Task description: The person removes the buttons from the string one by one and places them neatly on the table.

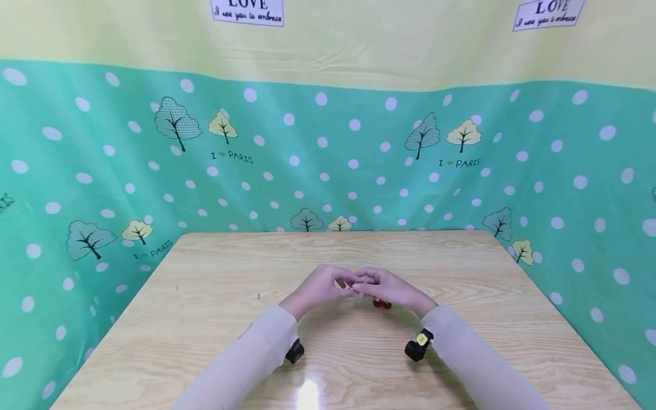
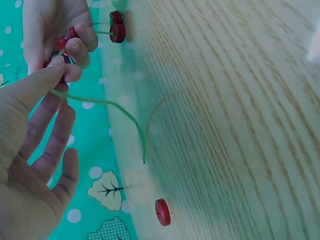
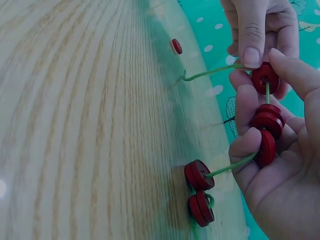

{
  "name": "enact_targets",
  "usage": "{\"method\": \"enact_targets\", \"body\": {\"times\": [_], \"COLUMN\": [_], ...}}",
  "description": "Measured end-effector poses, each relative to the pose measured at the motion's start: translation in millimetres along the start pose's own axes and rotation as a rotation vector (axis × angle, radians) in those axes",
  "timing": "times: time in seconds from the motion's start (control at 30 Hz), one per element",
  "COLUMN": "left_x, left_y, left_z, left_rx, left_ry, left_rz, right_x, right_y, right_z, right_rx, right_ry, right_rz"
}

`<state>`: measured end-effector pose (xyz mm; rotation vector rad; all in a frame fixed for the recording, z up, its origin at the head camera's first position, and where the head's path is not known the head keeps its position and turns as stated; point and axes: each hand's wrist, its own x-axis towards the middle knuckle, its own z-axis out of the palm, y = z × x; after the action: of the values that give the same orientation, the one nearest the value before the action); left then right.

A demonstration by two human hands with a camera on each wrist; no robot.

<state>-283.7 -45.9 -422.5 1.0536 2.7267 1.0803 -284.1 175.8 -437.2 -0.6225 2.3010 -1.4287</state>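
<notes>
My left hand point(image 1: 327, 285) and right hand point(image 1: 389, 286) meet above the middle of the table. Thumb and finger of the left hand pinch a green string point(image 2: 112, 103) close to a red button point(image 3: 265, 78), its loose end trailing toward the tabletop. The right thumb and forefinger grip that button, threaded on the string. Further red buttons point(image 3: 268, 120) on the same string lie within the curled right fingers. Beyond them, a few more threaded buttons point(image 3: 200, 175) hang down at the tabletop. Apart from the string, one loose red button point(image 2: 162, 212) stands on its edge.
The light wooden table point(image 1: 225, 256) carries the work, with the loose button left of both hands. A green polka-dotted cloth point(image 1: 353, 148) hangs behind and at the sides. Small black cameras point(image 1: 416, 349) sit under the wrists.
</notes>
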Motion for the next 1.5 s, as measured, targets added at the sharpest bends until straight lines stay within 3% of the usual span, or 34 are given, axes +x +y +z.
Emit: {"method": "enact_targets", "body": {"times": [0.33,0.8,1.5], "left_x": [2.2,-0.9,-5.2], "left_y": [-0.8,3.2,-1.7], "left_z": [-0.1,-3.3,-3.5], "left_rx": [-0.027,-0.094,-0.133], "left_ry": [-0.001,0.035,0.077], "left_rz": [0.036,-0.028,-0.054], "right_x": [-1.1,-4.7,-10.3], "right_y": [-1,3,7], "right_z": [0,0,-6], "right_rx": [-0.004,0.031,0.061], "right_ry": [-0.002,-0.019,0.001], "right_rz": [0.005,0.066,0.040]}}
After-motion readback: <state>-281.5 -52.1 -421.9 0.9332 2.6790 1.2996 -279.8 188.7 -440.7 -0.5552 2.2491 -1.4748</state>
